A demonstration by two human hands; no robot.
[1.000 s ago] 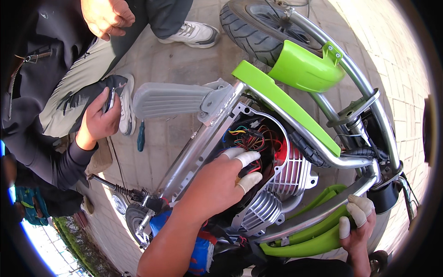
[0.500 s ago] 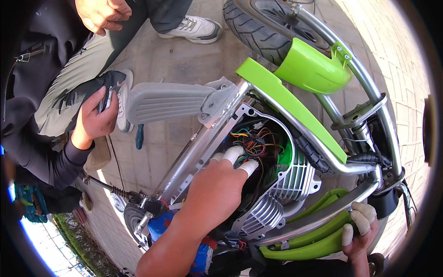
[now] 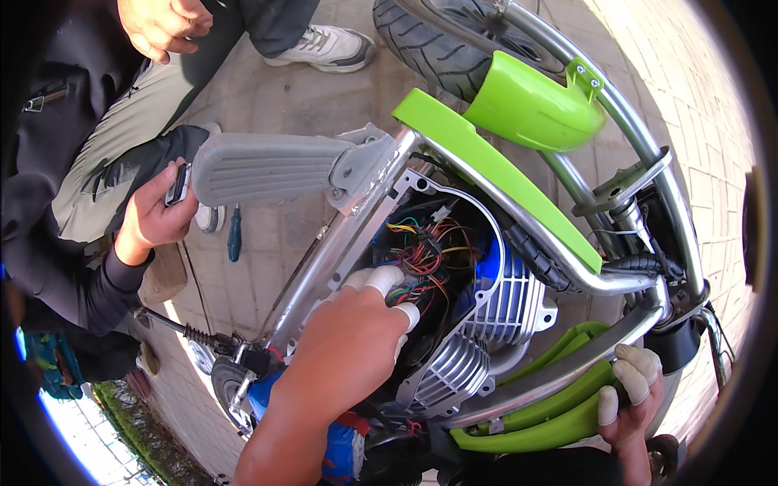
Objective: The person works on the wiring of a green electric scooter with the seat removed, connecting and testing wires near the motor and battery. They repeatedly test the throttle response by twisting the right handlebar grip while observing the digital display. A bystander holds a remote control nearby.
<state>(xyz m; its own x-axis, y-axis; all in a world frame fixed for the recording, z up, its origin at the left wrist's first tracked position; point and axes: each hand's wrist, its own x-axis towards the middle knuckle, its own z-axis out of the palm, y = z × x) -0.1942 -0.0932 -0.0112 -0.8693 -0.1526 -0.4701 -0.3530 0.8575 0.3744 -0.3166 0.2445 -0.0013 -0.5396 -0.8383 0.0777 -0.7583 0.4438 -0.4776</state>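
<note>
A motorbike-like frame fills the middle, with a grey metal housing (image 3: pixel 466 194) open towards me. Inside lies a tangle of coloured wires (image 3: pixel 421 255). My left hand (image 3: pixel 348 340), white covers on its fingertips, reaches into the housing. Its thumb and fingers close around part of the wires; the exact contact is partly hidden. At the lower right my right hand (image 3: pixel 632 397), also with white fingertip covers, grips the end of a light green panel (image 3: pixel 535 425) beside a silver frame tube (image 3: pixel 559 377).
At left a crouching person's hand (image 3: pixel 158 211) holds a small dark device beside the grey footrest (image 3: pixel 267 170). A teal-handled screwdriver (image 3: pixel 234 235) lies on the paving. A wheel (image 3: pixel 429 53) and green mudguard (image 3: pixel 535 105) stand at the far side.
The whole view has shifted slightly, moving the bike left and up. My left hand has drawn back a little from the wires' middle. A patch inside the housing shows blue instead of green.
</note>
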